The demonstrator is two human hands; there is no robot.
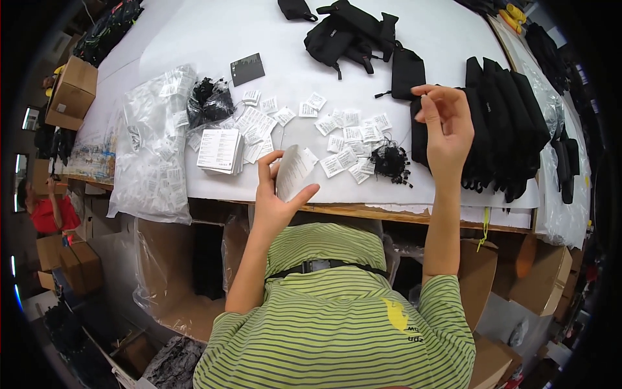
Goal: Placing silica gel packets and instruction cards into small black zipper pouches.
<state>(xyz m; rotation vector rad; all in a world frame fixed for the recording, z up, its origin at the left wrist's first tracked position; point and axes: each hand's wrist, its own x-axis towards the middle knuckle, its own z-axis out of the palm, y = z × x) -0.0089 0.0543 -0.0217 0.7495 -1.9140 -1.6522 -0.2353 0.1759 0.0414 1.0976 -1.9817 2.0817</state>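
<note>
My left hand holds a white paper tag upright at the table's near edge, thumb on one side and fingers on the other. My right hand is raised over a row of black pouches, thumb and forefinger pinched together; what is between them is too small to see. Several small white tags lie scattered on the white table cover between my hands. A bundle of black strings lies just left of my right wrist. A stack of white tags sits left of my left hand.
A heap of clear plastic bags hangs over the left table edge, beside a bag of black strings and a dark card. More black bags lie at the far side. Cardboard boxes stand left; a person in red sits below them.
</note>
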